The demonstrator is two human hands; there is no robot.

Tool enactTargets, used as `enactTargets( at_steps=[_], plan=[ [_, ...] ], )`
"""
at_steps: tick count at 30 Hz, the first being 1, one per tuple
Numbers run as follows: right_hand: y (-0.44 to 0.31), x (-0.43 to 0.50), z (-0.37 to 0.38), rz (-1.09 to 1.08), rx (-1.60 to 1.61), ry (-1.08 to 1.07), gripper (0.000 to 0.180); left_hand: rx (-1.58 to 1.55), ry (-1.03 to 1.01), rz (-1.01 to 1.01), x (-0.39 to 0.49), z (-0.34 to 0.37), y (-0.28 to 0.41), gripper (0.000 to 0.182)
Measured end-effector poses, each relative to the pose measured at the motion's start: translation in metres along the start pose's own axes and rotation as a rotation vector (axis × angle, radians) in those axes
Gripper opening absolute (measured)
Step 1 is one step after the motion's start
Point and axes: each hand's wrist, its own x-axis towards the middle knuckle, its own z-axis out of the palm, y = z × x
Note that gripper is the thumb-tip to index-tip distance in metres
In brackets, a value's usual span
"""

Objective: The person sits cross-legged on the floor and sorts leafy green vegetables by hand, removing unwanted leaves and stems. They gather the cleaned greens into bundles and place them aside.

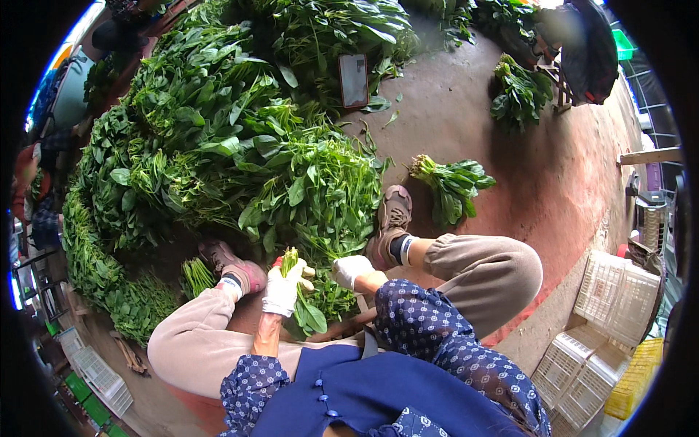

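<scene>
In the head view, my left hand, in a white glove with red at a fingertip, grips a small bunch of leafy greens, stems up and leaves hanging down. To its right, my right hand, also white-gloved, is at the lower edge of a large heap of spinach-like greens; its fingers are turned away, so whether it holds anything is hidden. A bundle of greens lies beyond my right shoe, and another bunch lies beside my left shoe.
A phone rests at the heap's upper edge. Another bundle lies near a person at the upper right. White plastic crates and a yellow crate stand at the right. More crates are at the lower left.
</scene>
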Motion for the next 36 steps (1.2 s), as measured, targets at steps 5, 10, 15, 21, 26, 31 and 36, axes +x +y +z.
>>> enactTargets(
  at_steps=[5, 10, 15, 21, 26, 31, 36],
  plan=[
    [0.004, 0.005, 0.007, 0.043, -0.009, -0.013, 0.036, 0.007, 0.095, -0.015, 0.0, -0.002, -0.003, 0.015],
    [0.009, 0.01, 0.013, 0.104, -0.007, -0.077, 0.038, -0.082, 0.147, -0.036, -0.004, -0.002, -0.001, 0.012],
    [0.021, 0.013, 0.016, 0.165, -0.007, -0.006, 0.027, -0.154, 0.218, -0.031, -0.006, -0.005, 0.0, 0.009],
    [0.035, 0.002, 0.009, 0.214, 0.257, 0.235, 0.032, -0.246, 0.386, 0.051, -0.009, -0.016, -0.005, 0.008],
    [0.028, 0.02, 0.014, 0.195, 0.421, 0.385, 0.031, -0.252, 0.428, 0.093, -0.017, -0.022, -0.001, 0.01],
    [0.023, 0.042, 0.045, 0.208, 0.162, 0.524, 0.025, -0.217, 0.463, 0.099, -0.025, -0.031, 0.005, 0.011],
    [0.011, 0.052, 0.059, 0.487, 0.414, 0.374, 0.025, -0.222, 0.43, 0.147, -0.032, -0.031, 0.007, 0.012]
  ],
)
